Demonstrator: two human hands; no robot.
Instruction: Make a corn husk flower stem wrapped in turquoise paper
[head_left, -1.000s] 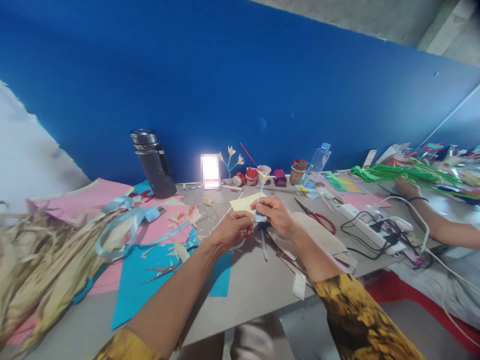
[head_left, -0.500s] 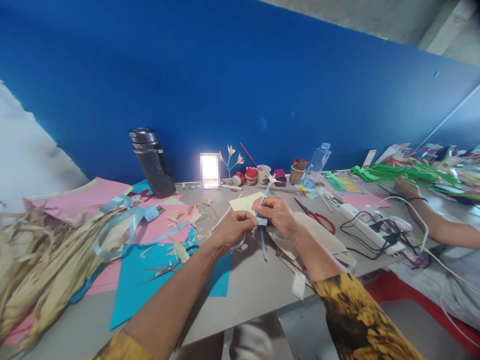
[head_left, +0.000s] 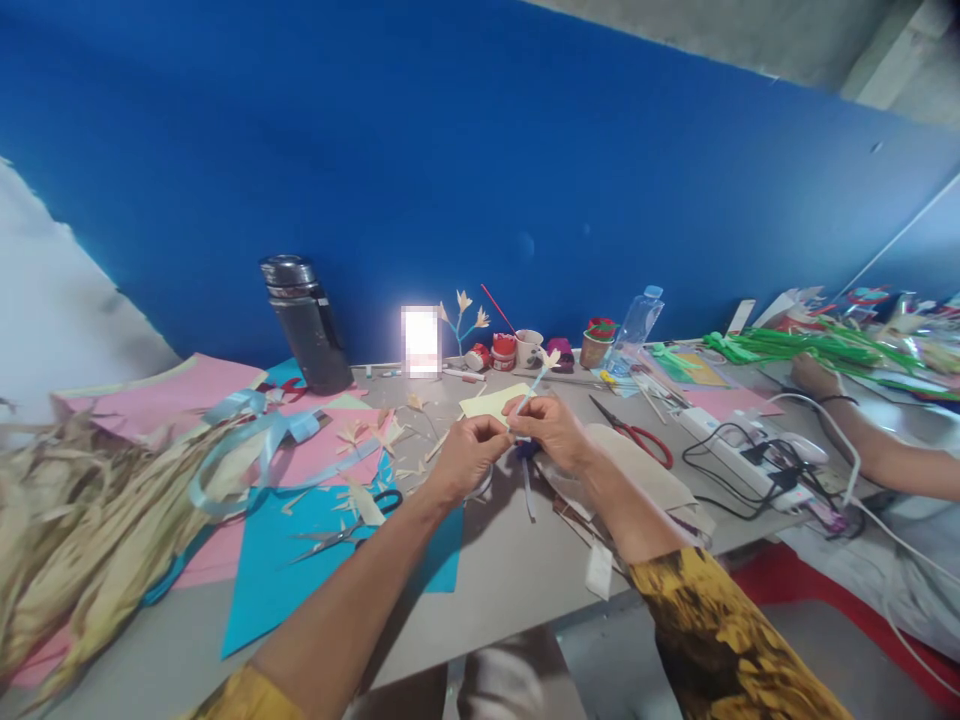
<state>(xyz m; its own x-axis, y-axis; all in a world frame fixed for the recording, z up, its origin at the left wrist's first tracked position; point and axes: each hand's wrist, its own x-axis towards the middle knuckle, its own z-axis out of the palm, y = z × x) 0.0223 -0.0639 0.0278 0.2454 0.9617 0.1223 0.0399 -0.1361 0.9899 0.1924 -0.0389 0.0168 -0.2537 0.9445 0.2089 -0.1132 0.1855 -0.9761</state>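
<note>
Between my two hands is a small handmade flower (head_left: 551,358), its pale petals on a light-blue wrapped stem that leans up to the right. My right hand (head_left: 546,425) pinches the stem. Fingertips pressed together, my left hand (head_left: 474,450) meets the lower end of the stem; the exact bit it grips is hidden. A pale narrow strip (head_left: 529,490) hangs below the hands, near a dark blue object (head_left: 527,448) partly covered by my right hand. Just behind the hands lies a pale yellow paper (head_left: 495,402).
Scissors (head_left: 330,540) lie on blue paper (head_left: 262,590) at left, beside dried husks (head_left: 112,540) and a blue ribbon (head_left: 199,485). Red-handled pliers (head_left: 637,440) and a power strip (head_left: 739,460) are at right. A flask (head_left: 304,330) stands behind. Another person's hand (head_left: 814,378) rests far right.
The flower has tilted a little further right, with its head slightly to the right of before. My hands stay close together in nearly the same place.
</note>
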